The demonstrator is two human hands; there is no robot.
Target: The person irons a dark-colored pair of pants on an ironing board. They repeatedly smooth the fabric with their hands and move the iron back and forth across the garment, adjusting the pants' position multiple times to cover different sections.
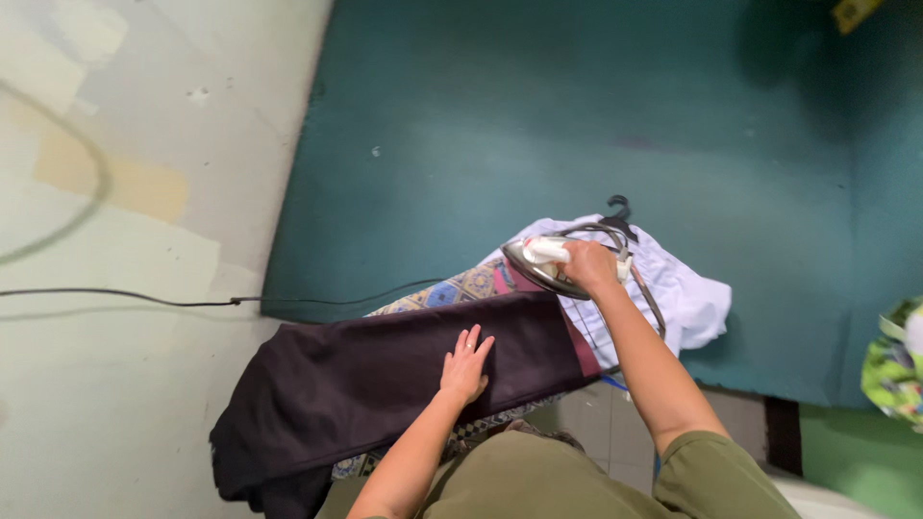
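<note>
My right hand (588,264) grips the white handle of a silver clothes iron (538,264), which rests at the far end of the ironing surface. My left hand (466,367) lies flat, fingers spread, on a dark maroon-black garment (365,380) stretched across a patterned ironing cloth (461,286). The garment hangs over the left edge towards the floor. Under and beyond the iron lies a pale blue-white garment (687,293) with a black hanger (619,216) and the iron's looped cord on it.
A teal carpet (577,115) covers the floor ahead. Pale worn flooring (125,192) lies at left, crossed by a black cable (144,300). A green patterned object (894,370) sits at the right edge. My olive-green clothing fills the bottom.
</note>
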